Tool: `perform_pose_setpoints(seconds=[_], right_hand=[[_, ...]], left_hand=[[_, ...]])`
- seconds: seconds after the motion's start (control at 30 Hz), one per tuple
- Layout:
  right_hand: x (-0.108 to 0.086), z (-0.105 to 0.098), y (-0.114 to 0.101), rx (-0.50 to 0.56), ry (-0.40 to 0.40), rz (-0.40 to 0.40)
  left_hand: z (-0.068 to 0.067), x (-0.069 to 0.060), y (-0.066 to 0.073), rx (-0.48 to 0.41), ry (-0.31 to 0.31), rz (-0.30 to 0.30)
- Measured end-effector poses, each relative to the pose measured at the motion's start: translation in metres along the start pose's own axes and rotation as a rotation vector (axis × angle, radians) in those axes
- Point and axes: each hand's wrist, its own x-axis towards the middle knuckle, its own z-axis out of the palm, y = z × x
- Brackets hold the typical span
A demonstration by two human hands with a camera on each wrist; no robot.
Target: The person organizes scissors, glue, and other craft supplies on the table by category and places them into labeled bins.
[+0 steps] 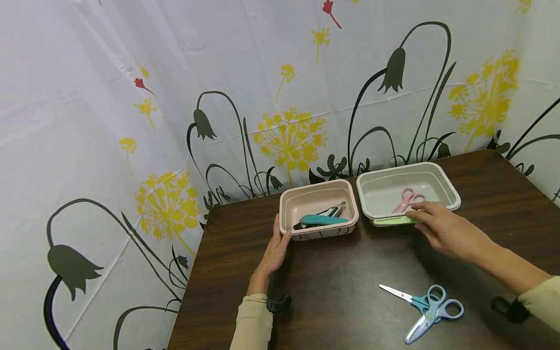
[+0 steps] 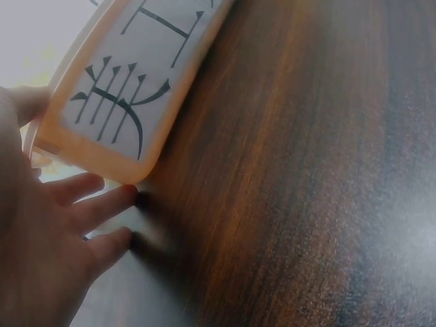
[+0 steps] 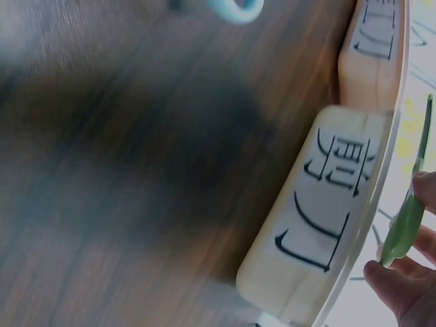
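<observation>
My right hand [image 1: 450, 231] pinches a slim light-green tool [image 1: 391, 221] over the front rim of the off-white plastic box [image 1: 367, 192]. In the right wrist view the green tool [image 3: 407, 221] shows a thin end and a broader part; its exact kind is unclear. Pink-handled scissors [image 1: 409, 198] lie inside that box. At the left, my left hand [image 1: 275, 250] rests with fairly straight fingers against the near left corner of the pale pink box [image 1: 288, 204]. A teal-handled tool [image 1: 323, 220] lies in the pink box on dark and silvery tools, partly hidden.
Two pairs of scissors, one teal [image 1: 420, 304] and one light blue [image 1: 430, 316], lie overlapping on the brown wood table [image 1: 332, 291] at front right. Both boxes bear black-lettered front labels. A flower-patterned curtain [image 1: 245, 58] hangs behind the table.
</observation>
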Motion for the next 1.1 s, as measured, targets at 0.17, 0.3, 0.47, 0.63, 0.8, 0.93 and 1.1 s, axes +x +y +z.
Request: perform_pose_setpoints(seconds=[0.17,0.3,0.47,0.63,0.8,0.93,1.1], right_hand=[[0.002,0.001,0.013,-0.015,-0.02,0.049],[0.004,0.003,0.021,-0.023,-0.036,0.069],[0.008,0.003,0.026,-0.015,-0.076,0.089],[0.012,0.004,0.031,-0.004,-0.107,0.094],[0.016,0.006,0.037,0.008,-0.15,0.105],[0.018,0.007,0.042,0.013,-0.19,0.144],[0.021,0.008,0.046,0.029,-0.203,0.189]], left_hand=[[-0.001,-0.001,0.004,0.0,-0.013,-0.014],[-0.005,-0.004,0.018,-0.023,-0.035,-0.019],[-0.01,-0.01,0.042,-0.024,-0.05,-0.011],[-0.011,-0.011,0.044,-0.017,-0.043,-0.009],[-0.011,-0.01,0.042,-0.029,-0.047,-0.005],[-0.011,-0.01,0.043,-0.032,-0.052,-0.01],[-0.011,-0.01,0.045,-0.031,-0.053,-0.015]])
